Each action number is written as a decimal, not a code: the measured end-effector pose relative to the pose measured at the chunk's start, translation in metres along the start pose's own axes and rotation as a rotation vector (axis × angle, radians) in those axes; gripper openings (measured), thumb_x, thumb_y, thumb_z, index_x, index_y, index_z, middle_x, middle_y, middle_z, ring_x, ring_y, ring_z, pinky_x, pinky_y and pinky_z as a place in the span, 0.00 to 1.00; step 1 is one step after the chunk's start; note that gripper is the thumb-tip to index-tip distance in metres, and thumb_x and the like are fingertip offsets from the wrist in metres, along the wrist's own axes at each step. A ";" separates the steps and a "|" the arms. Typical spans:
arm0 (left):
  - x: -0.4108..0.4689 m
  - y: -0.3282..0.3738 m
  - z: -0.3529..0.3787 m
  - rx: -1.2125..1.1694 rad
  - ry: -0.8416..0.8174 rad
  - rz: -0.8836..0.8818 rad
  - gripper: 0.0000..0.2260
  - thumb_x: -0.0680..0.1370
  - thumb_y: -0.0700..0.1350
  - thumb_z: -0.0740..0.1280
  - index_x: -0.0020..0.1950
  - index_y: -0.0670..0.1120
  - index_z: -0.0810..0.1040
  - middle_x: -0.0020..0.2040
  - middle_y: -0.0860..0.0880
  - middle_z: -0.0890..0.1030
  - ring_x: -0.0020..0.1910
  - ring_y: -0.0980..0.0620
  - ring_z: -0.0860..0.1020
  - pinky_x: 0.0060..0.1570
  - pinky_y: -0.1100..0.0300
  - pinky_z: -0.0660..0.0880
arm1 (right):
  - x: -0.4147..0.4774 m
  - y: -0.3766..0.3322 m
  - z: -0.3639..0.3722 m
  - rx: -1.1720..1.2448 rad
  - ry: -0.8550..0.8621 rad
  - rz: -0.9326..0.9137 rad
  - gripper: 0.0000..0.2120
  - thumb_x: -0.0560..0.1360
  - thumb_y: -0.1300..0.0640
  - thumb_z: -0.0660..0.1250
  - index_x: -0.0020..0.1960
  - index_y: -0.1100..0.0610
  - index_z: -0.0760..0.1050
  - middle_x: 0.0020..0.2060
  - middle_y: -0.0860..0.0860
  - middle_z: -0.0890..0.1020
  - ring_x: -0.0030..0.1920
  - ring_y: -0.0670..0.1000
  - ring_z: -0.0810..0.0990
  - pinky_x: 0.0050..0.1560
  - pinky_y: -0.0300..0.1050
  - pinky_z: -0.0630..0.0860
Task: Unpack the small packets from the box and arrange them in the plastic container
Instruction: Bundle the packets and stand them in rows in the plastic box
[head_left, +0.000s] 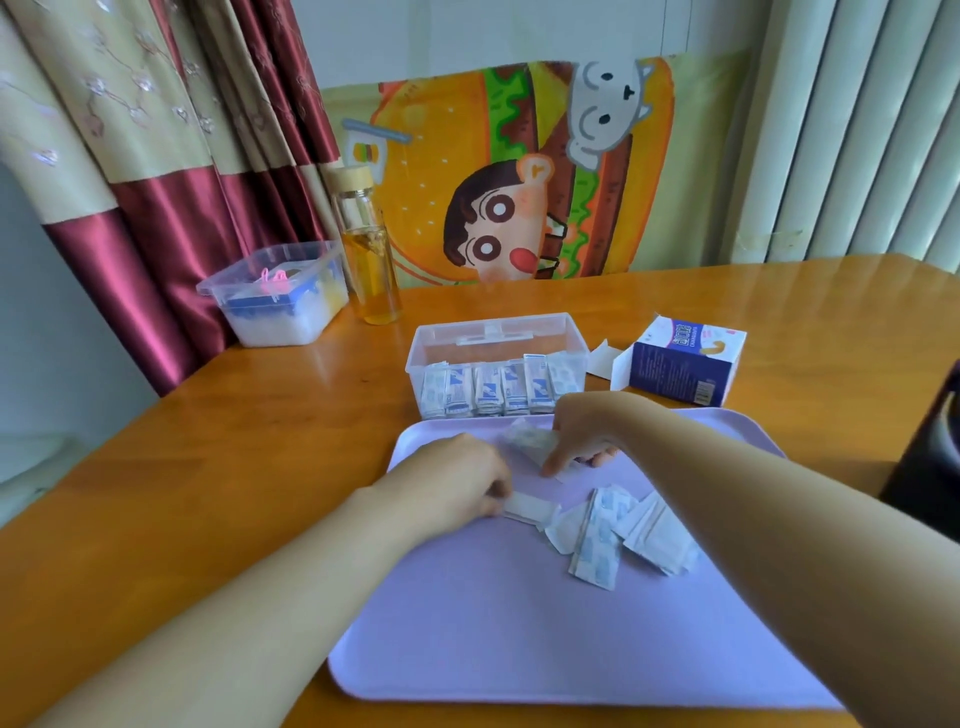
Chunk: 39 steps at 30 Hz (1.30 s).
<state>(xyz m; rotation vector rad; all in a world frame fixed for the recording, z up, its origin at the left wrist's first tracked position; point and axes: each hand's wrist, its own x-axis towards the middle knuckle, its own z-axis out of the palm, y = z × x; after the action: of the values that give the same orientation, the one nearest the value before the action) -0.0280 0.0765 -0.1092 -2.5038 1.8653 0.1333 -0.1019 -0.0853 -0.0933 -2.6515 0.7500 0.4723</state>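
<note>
1. Note the items at far left. A lidded storage tub (280, 296) and a glass bottle (371, 260) stand on the table (208, 467), at 10 and 11 o'clock from the tray (493, 649). They play no part in the task.
2. Check your left hand (457, 478). It lies at 10 o'clock on the tray with its fingers curled, pinching the left end of a flat packet (530, 506) that rests on the tray surface.
3. Locate the plastic container (498, 332). It stands at 12 o'clock, just beyond the tray's far edge. A row of packets (488, 389) stands upright against its near wall, and the space behind the row appears bare.
4. Check your right hand (576, 436). It sits at 12 o'clock on the tray, just in front of the container, with thumb and fingers closed on an upper packet (530, 441). Blur hides whether it holds one packet or several.
5. Note the loose pile (613, 530) of packets at 5 o'clock from your right hand. They overlap at mixed angles.
6. Locate the box (685, 364) at 1 o'clock beyond the tray. It lies on its side with the flap open, and you cannot see what is inside.
7. Step in hand, as judged: you are collecting loose packets for transfer. The next move calls for turning each packet upright to match the row, then slotting it in behind the row. The packets look thin and light, so pinch them firmly.
</note>
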 end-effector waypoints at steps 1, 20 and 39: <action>-0.001 0.000 -0.001 -0.003 0.001 -0.013 0.10 0.76 0.47 0.66 0.57 0.51 0.80 0.55 0.54 0.81 0.56 0.53 0.75 0.52 0.61 0.70 | 0.000 0.001 0.000 0.012 -0.008 0.008 0.16 0.69 0.48 0.73 0.46 0.59 0.74 0.27 0.51 0.72 0.26 0.49 0.69 0.29 0.38 0.65; 0.014 0.001 -0.014 -0.061 -0.113 -0.108 0.07 0.74 0.43 0.66 0.43 0.55 0.70 0.41 0.57 0.74 0.45 0.53 0.74 0.45 0.58 0.72 | -0.023 0.021 -0.004 0.137 0.363 -0.201 0.08 0.72 0.57 0.70 0.49 0.56 0.74 0.38 0.49 0.74 0.33 0.47 0.70 0.27 0.35 0.63; -0.001 -0.020 -0.006 -0.137 -0.092 -0.043 0.16 0.75 0.52 0.67 0.62 0.53 0.74 0.58 0.56 0.76 0.58 0.56 0.73 0.59 0.60 0.70 | -0.036 0.018 0.000 0.185 0.146 -0.195 0.13 0.70 0.50 0.72 0.52 0.51 0.74 0.37 0.46 0.77 0.32 0.45 0.72 0.32 0.35 0.67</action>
<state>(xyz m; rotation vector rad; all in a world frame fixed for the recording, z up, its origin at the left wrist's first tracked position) -0.0084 0.0827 -0.1038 -2.5733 1.8249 0.3816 -0.1407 -0.0845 -0.0837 -2.5698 0.5393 0.1511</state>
